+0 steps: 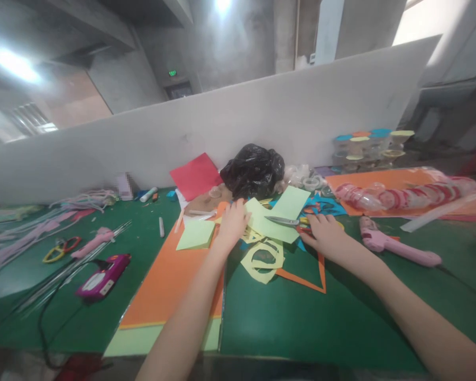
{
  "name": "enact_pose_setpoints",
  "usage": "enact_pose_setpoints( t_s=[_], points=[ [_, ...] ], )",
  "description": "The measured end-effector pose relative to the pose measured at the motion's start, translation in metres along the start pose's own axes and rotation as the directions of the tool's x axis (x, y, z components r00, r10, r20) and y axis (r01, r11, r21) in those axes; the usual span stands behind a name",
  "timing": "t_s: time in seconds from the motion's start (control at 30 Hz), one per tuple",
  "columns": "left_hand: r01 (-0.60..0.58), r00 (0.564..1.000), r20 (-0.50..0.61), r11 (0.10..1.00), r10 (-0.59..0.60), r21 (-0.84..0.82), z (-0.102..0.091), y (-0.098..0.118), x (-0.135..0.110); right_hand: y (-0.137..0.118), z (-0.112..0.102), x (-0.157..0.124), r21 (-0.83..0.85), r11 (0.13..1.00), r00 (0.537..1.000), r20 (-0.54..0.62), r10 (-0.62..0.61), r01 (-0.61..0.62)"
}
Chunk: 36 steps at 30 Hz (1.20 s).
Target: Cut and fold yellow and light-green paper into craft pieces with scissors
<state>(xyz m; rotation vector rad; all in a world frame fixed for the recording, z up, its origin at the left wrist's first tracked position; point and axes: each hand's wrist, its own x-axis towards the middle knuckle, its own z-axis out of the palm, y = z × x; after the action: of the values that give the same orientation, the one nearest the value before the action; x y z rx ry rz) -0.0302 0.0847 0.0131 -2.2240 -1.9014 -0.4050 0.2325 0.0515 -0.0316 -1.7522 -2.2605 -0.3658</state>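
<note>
My left hand (pixel 233 223) lies on the paper pile with its fingers stretched forward, touching the edge of a light green sheet (pixel 257 218). Around the handles of a pair of scissors (pixel 282 220), my right hand (pixel 326 233) is closed, its palm hiding part of them. The grey blades point left across the light green paper. Below the blades lie yellow paper offcuts (pixel 248 264) with round holes, and an angular orange paper strip (pixel 301 280). A folded light green piece (pixel 195 234) rests left of my left hand, on a stack of orange sheets (pixel 170 286).
A black plastic bag (pixel 254 169) and red paper (pixel 196 175) sit by the partition (pixel 206 127). Pink glue guns (pixel 400 247) (pixel 93 243) flank the work area. At left are a magenta device (pixel 104 276) with a cable, other scissors (pixel 61 250) and thin rods.
</note>
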Motion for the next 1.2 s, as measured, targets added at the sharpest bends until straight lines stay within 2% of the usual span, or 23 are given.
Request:
enact_pose_setpoints(
  t_s=[0.07,0.17,0.27,0.4,0.47,0.57,0.67,0.77,0.87,1.0,1.2],
  points=[
    [-0.005,1.000,-0.019,1.000,0.005,-0.010,0.002,-0.002,-0.002,0.001,0.003,0.003,0.019,0.999,0.997,-0.068,0.035,-0.033],
    [0.015,1.000,0.016,1.000,-0.014,-0.027,0.006,-0.002,-0.004,0.003,0.006,0.007,0.064,0.994,0.985,-0.144,0.094,-0.085],
    [0.040,0.999,0.010,0.993,-0.040,-0.111,0.008,-0.001,-0.004,0.006,0.009,0.010,0.063,0.986,0.968,-0.189,0.164,-0.155],
    [0.025,0.997,-0.064,0.978,-0.039,-0.205,0.003,-0.004,0.001,0.012,0.016,0.009,0.041,0.980,0.969,-0.143,0.200,-0.196],
    [-0.026,0.988,-0.150,0.944,-0.025,-0.329,-0.002,-0.006,0.004,0.013,0.017,0.007,0.039,0.980,0.975,-0.100,0.197,-0.194],
    [-0.085,0.956,-0.271,0.785,-0.108,-0.614,-0.009,-0.006,0.006,0.012,0.013,0.003,0.016,0.983,0.982,-0.050,0.181,-0.181],
    [-0.025,0.943,-0.200,0.543,-0.265,-0.839,-0.014,-0.004,0.006,0.010,0.007,-0.001,-0.013,0.986,0.986,-0.007,0.166,-0.166],
    [0.019,0.931,-0.111,0.350,-0.349,-0.937,-0.017,-0.001,0.007,0.008,-0.002,-0.003,-0.007,0.990,0.990,-0.024,0.141,-0.142],
    [0.006,0.924,-0.089,0.248,-0.371,-0.969,-0.019,0.002,0.007,0.005,-0.013,-0.002,0.037,0.996,0.987,-0.141,0.083,-0.078],
    [-0.020,0.918,-0.075,0.144,-0.388,-0.989,-0.018,0.004,0.008,-0.004,-0.025,0.000,0.077,0.993,0.946,-0.318,-0.062,0.091],
    [-0.034,0.916,-0.045,0.036,-0.398,-0.999,-0.016,0.004,0.007,-0.015,-0.036,-0.001,0.080,0.956,0.884,-0.410,-0.225,0.281]
  ],
)
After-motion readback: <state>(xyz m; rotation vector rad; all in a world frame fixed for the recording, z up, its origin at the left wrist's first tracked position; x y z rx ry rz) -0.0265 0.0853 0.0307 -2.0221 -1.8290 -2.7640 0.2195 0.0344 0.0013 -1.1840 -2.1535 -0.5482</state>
